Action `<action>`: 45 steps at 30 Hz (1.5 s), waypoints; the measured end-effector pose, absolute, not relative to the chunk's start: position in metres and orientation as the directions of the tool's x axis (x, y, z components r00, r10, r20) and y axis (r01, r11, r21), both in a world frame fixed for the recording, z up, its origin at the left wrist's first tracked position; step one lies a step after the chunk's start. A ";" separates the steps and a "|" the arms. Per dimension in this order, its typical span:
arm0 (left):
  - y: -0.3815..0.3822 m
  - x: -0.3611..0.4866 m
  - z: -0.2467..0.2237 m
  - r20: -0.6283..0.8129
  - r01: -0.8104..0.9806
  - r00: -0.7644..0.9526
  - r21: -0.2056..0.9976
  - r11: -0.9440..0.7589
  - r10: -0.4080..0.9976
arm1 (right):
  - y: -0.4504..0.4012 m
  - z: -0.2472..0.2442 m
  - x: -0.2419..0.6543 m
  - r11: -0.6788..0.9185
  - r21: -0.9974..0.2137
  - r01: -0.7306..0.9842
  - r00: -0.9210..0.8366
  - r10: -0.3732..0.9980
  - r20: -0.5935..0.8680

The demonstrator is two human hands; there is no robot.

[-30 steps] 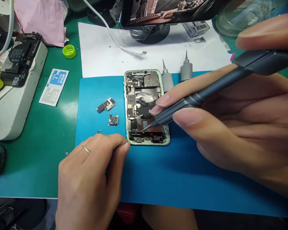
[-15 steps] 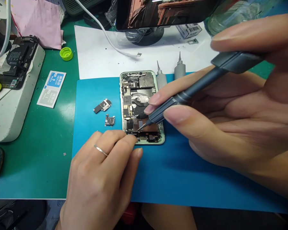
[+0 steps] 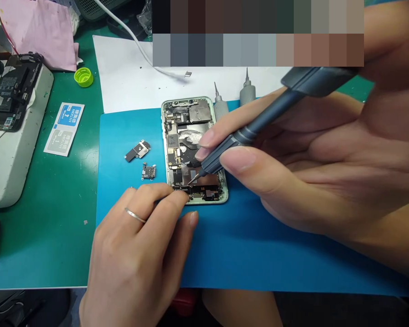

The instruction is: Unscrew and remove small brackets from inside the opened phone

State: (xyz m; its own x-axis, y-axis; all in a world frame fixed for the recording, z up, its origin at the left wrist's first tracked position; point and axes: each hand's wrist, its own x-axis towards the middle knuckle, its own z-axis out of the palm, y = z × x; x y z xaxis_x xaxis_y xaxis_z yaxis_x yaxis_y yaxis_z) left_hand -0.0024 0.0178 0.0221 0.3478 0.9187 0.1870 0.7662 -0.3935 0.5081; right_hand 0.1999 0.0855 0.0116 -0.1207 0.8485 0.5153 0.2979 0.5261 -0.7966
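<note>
An opened phone with a pale green frame lies on the blue mat, its inner boards exposed. My right hand is closed around a dark grey screwdriver, whose thin tip touches or hovers just above the lower part of the phone. At the phone's lower left corner, my left hand, wearing a ring, presses its curled fingertips on the phone; the thumb stands apart from it. What lies under those fingertips is hidden. Left of the phone are a dark and silver metal plate and a small component.
Two grey precision drivers lie behind the phone. On the left are a wipe packet, a green cap and a white box bearing another phone part. A white cable crosses the paper. A pixelated patch hides the top.
The whole scene has shifted slightly left in view as the camera moved. Both hands keep the same grip, with the screwdriver tip near the same spot on the phone.
</note>
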 end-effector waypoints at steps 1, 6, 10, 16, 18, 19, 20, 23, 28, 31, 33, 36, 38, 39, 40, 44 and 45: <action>0.017 -0.003 0.022 0.182 0.769 0.347 0.506 -0.390 0.920 | 0.085 0.013 0.200 0.503 -0.812 0.297 -0.116 0.863 0.492; 0.017 -0.003 0.023 0.183 0.770 0.359 0.497 -0.401 0.915 | 0.084 0.017 0.200 0.486 -0.808 0.333 -0.132 0.873 0.470; 0.018 -0.003 0.023 0.177 0.775 0.350 0.496 -0.390 0.920 | 0.088 0.019 0.200 0.472 -0.828 0.302 -0.166 0.882 0.442; 0.018 -0.002 0.026 0.221 0.771 0.269 0.533 -0.347 0.937 | 0.087 0.016 0.202 0.491 -0.809 0.323 -0.188 0.871 0.454; 0.018 0.000 0.028 0.227 0.777 0.223 0.545 -0.314 0.948 | 0.086 0.016 0.202 0.486 -0.809 0.331 -0.189 0.874 0.448; 0.019 0.000 0.029 0.226 0.781 0.211 0.547 -0.303 0.951 | 0.086 0.016 0.202 0.486 -0.810 0.329 -0.189 0.874 0.447; 0.019 0.000 0.029 0.223 0.783 0.204 0.547 -0.296 0.953 | 0.086 0.017 0.202 0.486 -0.812 0.324 -0.186 0.874 0.449; 0.019 0.001 0.029 0.212 0.789 0.198 0.545 -0.285 0.957 | 0.087 0.018 0.200 0.502 -0.804 0.319 -0.173 0.865 0.471; 0.018 0.000 0.029 0.192 0.797 0.197 0.539 -0.271 0.961 | 0.086 0.018 0.203 0.489 -0.812 0.319 -0.186 0.872 0.452; 0.017 -0.001 0.028 0.198 0.800 0.200 0.532 -0.277 0.960 | 0.084 0.018 0.204 0.488 -0.813 0.317 -0.208 0.873 0.442; 0.017 -0.002 0.027 0.201 0.810 0.187 0.522 -0.267 0.962 | 0.084 0.019 0.204 0.503 -0.799 0.330 -0.206 0.864 0.459; 0.016 -0.003 0.025 0.196 0.838 0.130 0.503 -0.214 0.972 | 0.085 0.022 0.203 0.527 -0.781 0.335 -0.185 0.849 0.494; 0.015 -0.003 0.025 0.206 0.846 0.093 0.499 -0.186 0.974 | 0.085 0.022 0.203 0.527 -0.778 0.342 -0.170 0.849 0.501; 0.015 -0.003 0.025 0.203 0.847 0.076 0.503 -0.171 0.976 | 0.085 0.022 0.203 0.518 -0.780 0.352 -0.166 0.854 0.492; 0.015 -0.003 0.025 0.196 0.845 0.065 0.511 -0.158 0.979 | 0.085 0.021 0.204 0.508 -0.781 0.363 -0.169 0.860 0.481; 0.015 -0.001 0.025 0.182 0.840 0.058 0.522 -0.147 0.981 | 0.084 0.018 0.207 0.476 -0.795 0.377 -0.184 0.879 0.439; 0.015 -0.001 0.026 0.188 0.839 0.058 0.523 -0.149 0.981 | 0.084 0.018 0.207 0.468 -0.798 0.379 -0.178 0.883 0.434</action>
State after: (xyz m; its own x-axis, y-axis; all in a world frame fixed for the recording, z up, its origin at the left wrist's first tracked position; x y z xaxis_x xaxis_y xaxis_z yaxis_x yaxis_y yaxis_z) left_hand -0.0008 0.0149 0.0256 0.0577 0.9805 0.1877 0.8392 -0.1494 0.5228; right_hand 0.2073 0.0839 0.0185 -0.1779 0.8832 0.4339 0.3792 0.4684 -0.7980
